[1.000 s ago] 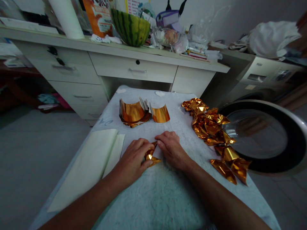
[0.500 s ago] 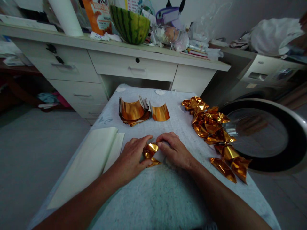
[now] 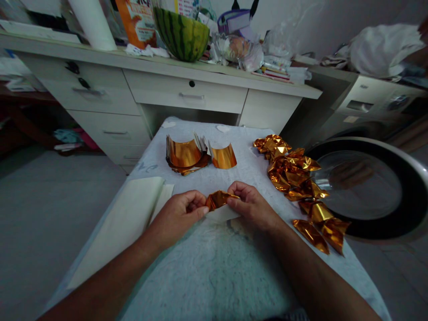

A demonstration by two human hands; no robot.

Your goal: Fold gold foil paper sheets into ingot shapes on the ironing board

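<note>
Between my hands is a sheet of gold foil paper, partly folded, its pale backing showing along the near side. My left hand pinches its left end between thumb and fingers. At the right end my right hand grips it the same way. Beyond my hands lies a stack of curved gold foil sheets, with a single curved foil sheet beside it. Folded gold foil pieces form a long heap to the right of my right hand.
Folded off-white paper lies on the cloth-covered table by my left forearm. A white desk stands behind, bearing a cut watermelon and clutter. The round washing machine door hangs open at the table's right.
My fingers have shifted from around the foil to pinching its two ends. The foil has turned, and its pale backing now shows along the near edge.
</note>
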